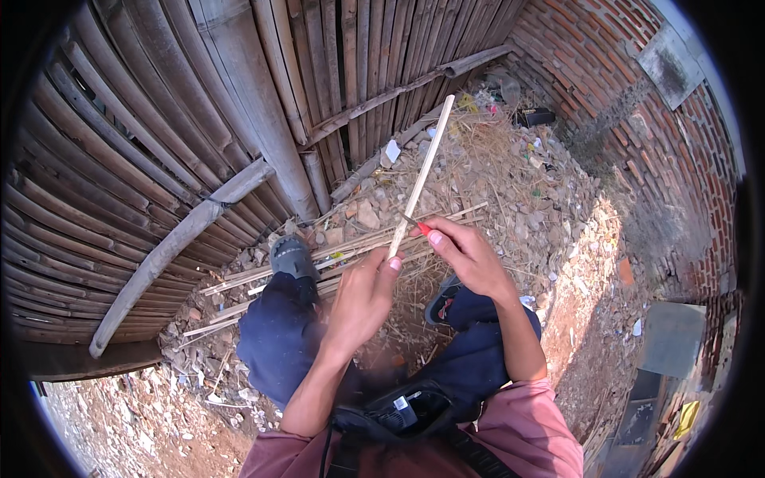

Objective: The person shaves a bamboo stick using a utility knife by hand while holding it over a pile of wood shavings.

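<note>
Writing: white label [401, 403] in the black waist bag [434, 408], lower centre, print too small to read; dark box [535, 117], upper right, markings not legible.

Around: bamboo wall [287, 171] fills upper left, brick wall [665, 159] upper right. Rubble [522, 203] and dry straw cover the ground mid-frame. Loose pale strips [231, 282] lie left of centre, passing behind the hands, near the left shoe [292, 256]; right shoe [441, 307] partly hidden by the trouser leg. Grey panel [674, 338] and yellow scrap [686, 419] at lower right.

Containers: waist bag gapes at the top, dark contents plus that label; rest too dark to tell.

Hands: left hand [360, 301], centre, grasps the lower end of a pale wooden strip [428, 167], which slants up to upper centre. Right hand [472, 256], just right, grips a red-handled knife [424, 229], blade against the strip.
</note>
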A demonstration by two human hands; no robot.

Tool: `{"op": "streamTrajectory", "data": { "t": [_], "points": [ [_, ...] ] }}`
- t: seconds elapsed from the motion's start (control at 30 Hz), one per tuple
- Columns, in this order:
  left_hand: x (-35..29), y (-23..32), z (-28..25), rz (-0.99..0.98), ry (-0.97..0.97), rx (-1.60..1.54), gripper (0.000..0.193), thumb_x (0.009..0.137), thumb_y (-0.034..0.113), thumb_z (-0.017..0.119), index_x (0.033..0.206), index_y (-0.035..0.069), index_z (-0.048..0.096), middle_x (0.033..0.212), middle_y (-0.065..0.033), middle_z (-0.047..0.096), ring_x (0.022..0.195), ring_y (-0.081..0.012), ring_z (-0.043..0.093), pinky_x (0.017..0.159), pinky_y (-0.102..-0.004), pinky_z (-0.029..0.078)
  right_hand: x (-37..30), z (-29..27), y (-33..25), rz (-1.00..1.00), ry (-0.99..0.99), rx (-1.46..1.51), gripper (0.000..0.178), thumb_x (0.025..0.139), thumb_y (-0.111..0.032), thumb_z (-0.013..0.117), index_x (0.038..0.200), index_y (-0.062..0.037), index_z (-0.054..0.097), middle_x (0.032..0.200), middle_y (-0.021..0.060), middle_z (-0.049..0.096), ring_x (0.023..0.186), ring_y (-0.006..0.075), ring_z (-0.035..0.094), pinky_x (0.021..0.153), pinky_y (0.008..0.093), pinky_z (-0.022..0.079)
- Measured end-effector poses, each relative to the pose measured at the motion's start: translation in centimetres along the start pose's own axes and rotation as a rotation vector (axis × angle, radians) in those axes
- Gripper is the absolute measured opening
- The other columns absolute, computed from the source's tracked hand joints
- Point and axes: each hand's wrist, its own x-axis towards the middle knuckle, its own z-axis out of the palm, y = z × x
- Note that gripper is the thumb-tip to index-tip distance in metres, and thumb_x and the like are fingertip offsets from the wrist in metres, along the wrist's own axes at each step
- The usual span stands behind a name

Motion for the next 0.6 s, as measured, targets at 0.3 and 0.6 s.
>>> {"op": "streamTrajectory", "data": {
  "t": [0.3, 0.6],
  "points": [
    [-0.2, -0.6, -0.3, -0.120, -0.134, -0.330, 0.019, 0.109, 0.017, 0.064, 0.119, 0.001, 0.065, 0.083, -0.0051, 0.069, 0.073, -0.0131, 0.060, 0.068, -0.0344, 0.049, -0.8, 1.5, -0.3, -0.292, 0.108, -0.229, 0.024, 0.097, -0.022, 0.078, 0.107, -0.0010, 0.072, 0.090, 0.0141, 0.072, 0.077, 0.0329, 0.071, 0.072, 0.0402, 0.056],
    [-0.5, -0.3, -0.1, -0.038, -0.163, -0.522, 0.029, 0.105, 0.010, 0.075, 0.127, 0.000, 0.060, 0.096, -0.0024, 0.074, 0.081, -0.0023, 0.063, 0.067, -0.0221, 0.050, -1.2, 2.1, 0.1, -0.361, 0.093, -0.280, 0.023, 0.088, -0.019, 0.081, 0.105, -0.0049, 0.074, 0.091, 0.0111, 0.073, 0.078, 0.0313, 0.074, 0.069, 0.0398, 0.058]
  ]
}}
